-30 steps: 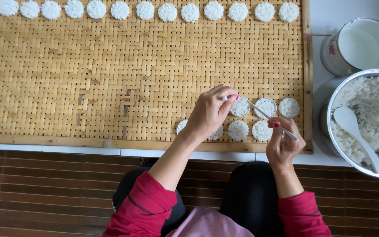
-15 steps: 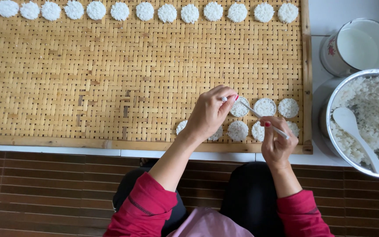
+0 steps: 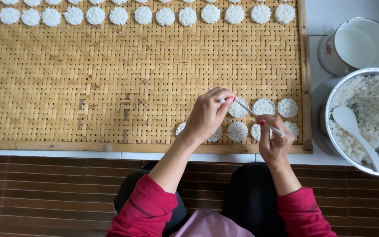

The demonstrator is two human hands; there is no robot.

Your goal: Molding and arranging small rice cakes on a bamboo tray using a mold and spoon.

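A thin white stick (image 3: 259, 117) slants across the lower right of the frame, its upper end over a round, grainy white rice cake (image 3: 238, 108) at the tray's lower right. The left hand (image 3: 209, 115) curls around that cake, fingertips pinched at its rim; the right hand (image 3: 274, 141) is closed on the stick's lower end. More flat rice discs (image 3: 264, 106) lie close beside them in 2 short rows, near the tray's wooden edge. The woven bamboo tray (image 3: 110, 87) has a herringbone weave, its wide middle bare, with a row of discs along the top. At right, just off the tray, sit a metal bowl (image 3: 330, 101) of sticky rice with a white spoon (image 3: 356, 134) and a white cup (image 3: 358, 44).
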